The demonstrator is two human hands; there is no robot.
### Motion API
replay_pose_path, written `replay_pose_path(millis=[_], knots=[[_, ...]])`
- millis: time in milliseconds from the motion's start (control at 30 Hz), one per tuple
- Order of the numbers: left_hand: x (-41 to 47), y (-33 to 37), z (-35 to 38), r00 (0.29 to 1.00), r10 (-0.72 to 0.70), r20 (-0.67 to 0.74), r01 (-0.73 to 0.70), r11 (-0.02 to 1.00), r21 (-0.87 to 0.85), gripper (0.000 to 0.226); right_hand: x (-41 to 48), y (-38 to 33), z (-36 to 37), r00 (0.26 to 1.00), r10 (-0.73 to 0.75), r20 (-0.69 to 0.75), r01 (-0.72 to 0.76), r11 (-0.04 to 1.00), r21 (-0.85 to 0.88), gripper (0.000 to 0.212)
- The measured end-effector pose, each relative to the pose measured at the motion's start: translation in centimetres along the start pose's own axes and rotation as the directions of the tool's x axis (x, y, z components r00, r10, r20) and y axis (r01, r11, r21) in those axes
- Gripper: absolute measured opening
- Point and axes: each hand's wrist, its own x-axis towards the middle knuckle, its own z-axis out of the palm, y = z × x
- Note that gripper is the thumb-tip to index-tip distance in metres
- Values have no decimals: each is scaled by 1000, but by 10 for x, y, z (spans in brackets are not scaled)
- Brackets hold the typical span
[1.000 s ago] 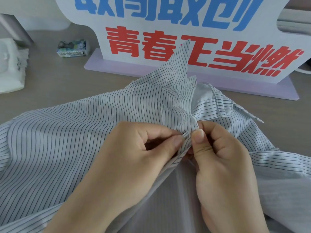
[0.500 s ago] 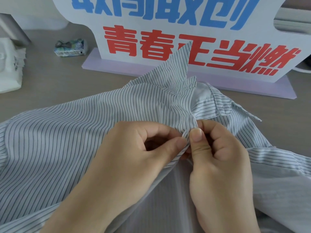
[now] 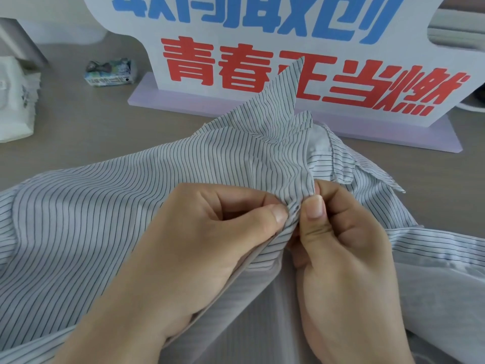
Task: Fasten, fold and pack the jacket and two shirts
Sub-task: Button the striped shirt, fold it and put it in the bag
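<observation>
A white shirt with thin dark stripes (image 3: 110, 206) lies spread across the grey table, its collar (image 3: 283, 101) standing up toward the sign. My left hand (image 3: 199, 248) pinches the left front edge of the shirt between thumb and forefinger just below the collar. My right hand (image 3: 341, 248) pinches the facing edge right beside it, thumb on top. The two thumbs nearly touch over the bunched placket. Any button between the fingers is hidden. No jacket or second shirt can be told apart.
A large white sign (image 3: 301, 61) with blue and red characters stands on a lilac base at the back. A small printed packet (image 3: 110, 73) lies at back left, and a white bag (image 3: 15, 101) sits at the left edge.
Both hands stay pinched on the placket at the same spot; the fabric under the thumbs has bunched a little tighter.
</observation>
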Motion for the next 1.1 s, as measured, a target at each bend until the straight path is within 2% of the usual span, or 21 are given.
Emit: replay_pose_path(millis=[133, 233, 400, 500, 667, 900, 1100], knots=[[1, -2, 2, 1000, -12, -12, 12, 1000, 15, 19, 1, 1, -2, 999, 9, 39, -10, 1000, 20, 16], [0, -1, 7, 999, 34, -41, -30, 995, 91, 19, 1, 2, -4, 999, 24, 47, -24, 1000, 12, 19], [0, 1, 9, 985, 142, -94, -108, 947, 303, 12, 1, 7, -6, 996, 51, -69, -60, 987, -146, 14], [-1, 2, 12, 986, 153, -60, -114, 898, 425, 13, 3, 8, -7, 988, -8, -152, -36, 958, -283, 7], [-2, 4, 14, 986, 159, -40, -127, 898, 420, 12, 3, 7, -7, 978, -52, -203, -37, 912, -410, 15], [-1, 1, 15, 988, 152, -41, -122, 904, 409, 12, 4, 6, -5, 979, -119, -164, 17, 853, -522, 19], [1, -2, 14, 988, 132, -79, -94, 926, 367, 11, 5, 5, -3, 971, -187, -150, 63, 803, -593, 12]])
